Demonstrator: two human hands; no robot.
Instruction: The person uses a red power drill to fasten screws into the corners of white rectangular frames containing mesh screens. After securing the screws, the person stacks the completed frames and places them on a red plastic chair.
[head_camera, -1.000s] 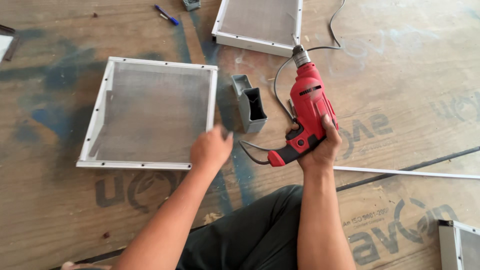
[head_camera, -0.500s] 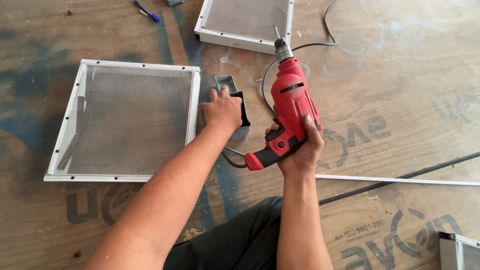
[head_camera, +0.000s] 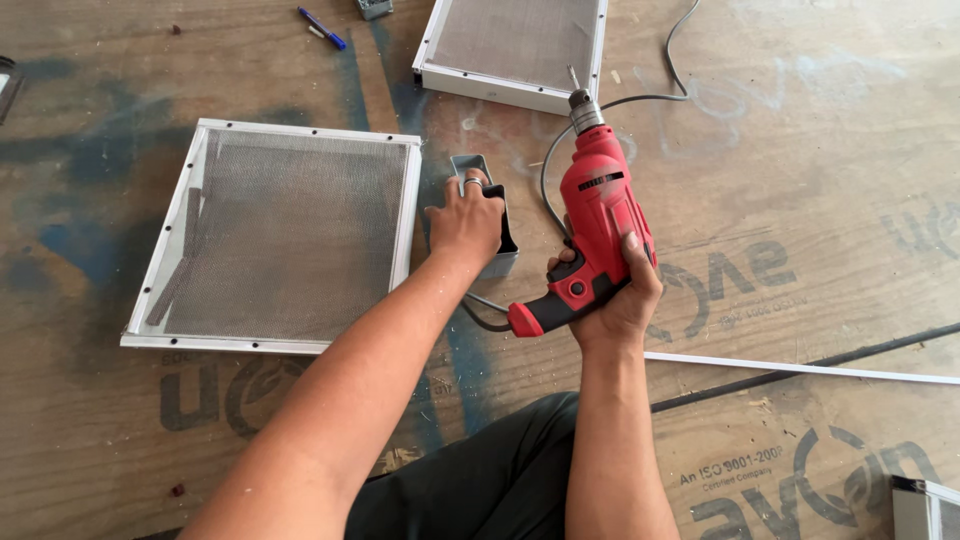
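Observation:
My right hand (head_camera: 615, 300) grips the handle of a red corded power drill (head_camera: 592, 205), its bit pointing away from me above the plywood. My left hand (head_camera: 465, 218) rests palm down on a short open piece of grey metal channel (head_camera: 474, 165), fingers reaching into it; a ring shows on one finger. Whether it grips the piece I cannot tell. A white-framed mesh panel (head_camera: 280, 235) lies flat just left of that hand. The drill's grey cord (head_camera: 680, 45) loops off toward the top.
A second white-framed mesh panel (head_camera: 515, 45) lies at the top centre. A blue pen (head_camera: 322, 28) lies at the top left. A thin white strip (head_camera: 800, 368) and a dark rod (head_camera: 860, 352) run across the right. Another frame corner (head_camera: 925, 505) shows at the bottom right.
My left hand has moved from the near corner of the left mesh panel forward onto the grey metal channel. The drill has stayed in my right hand.

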